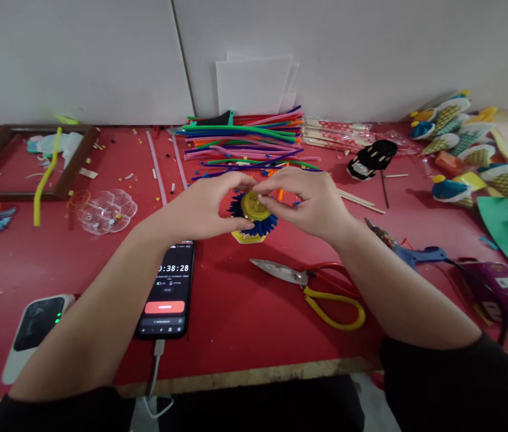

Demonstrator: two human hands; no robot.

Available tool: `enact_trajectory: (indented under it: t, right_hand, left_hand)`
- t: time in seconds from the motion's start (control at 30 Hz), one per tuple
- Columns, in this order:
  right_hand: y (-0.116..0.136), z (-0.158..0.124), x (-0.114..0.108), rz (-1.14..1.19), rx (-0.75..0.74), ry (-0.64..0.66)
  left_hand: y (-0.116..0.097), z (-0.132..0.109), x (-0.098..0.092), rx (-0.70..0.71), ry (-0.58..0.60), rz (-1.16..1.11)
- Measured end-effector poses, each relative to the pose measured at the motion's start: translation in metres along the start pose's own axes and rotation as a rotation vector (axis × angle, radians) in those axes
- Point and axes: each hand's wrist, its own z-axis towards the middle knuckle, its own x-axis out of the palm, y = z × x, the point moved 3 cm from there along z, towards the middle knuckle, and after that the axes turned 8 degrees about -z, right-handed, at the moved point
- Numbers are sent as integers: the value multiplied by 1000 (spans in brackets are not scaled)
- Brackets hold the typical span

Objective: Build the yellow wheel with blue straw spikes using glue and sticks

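Observation:
A small round craft piece with a yellow top [255, 206] and a dark blue fringed ring [263, 227] stands on a yellow base [248, 237] at the middle of the red table [227, 312]. My left hand [211, 205] curves around its left side, thumb at the front edge and fingers behind, touching the piece. From the right, my right hand [304, 199] pinches with thumb and index finger at the centre of the yellow top, where a small pale bit shows; what exactly the fingertips grip is too small to tell.
Scissors [305, 279] lie in front of my right hand, a lit phone [168, 294] by my left forearm. Coloured pipe cleaners [242, 141] lie behind. A glue gun [409, 252] rests right; a clear tray [107, 211] and wooden frame [74, 159] are left.

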Motion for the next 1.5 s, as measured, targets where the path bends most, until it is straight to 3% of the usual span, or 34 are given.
enact_trajectory:
  t: [0.17,0.3,0.53,0.73,1.07,1.33,1.5]
  right_hand:
    - [-4,-1,-1,16,-33,40]
    - [-3,-1,-2,10,15,60]
    - [-3,-1,-3,20,71,72]
    - [-5,-2,-1,37,79,74]
    - [-3,-1,-3,34,73,71]
    - [-5,-3,0,38,56,64]
    - [-1,-2,4,23,81,48]
  left_hand:
    - [0,-5,-11,2,6,-33]
    - [4,-4,-9,-49,-13,-54]
    - [8,-2,-9,44,-36,16]
    - [8,-3,-12,43,-34,57]
    - [-3,-3,-4,39,75,21]
    - [2,1,4,60,36,54]
    - [-2,5,14,-7,-26,117]
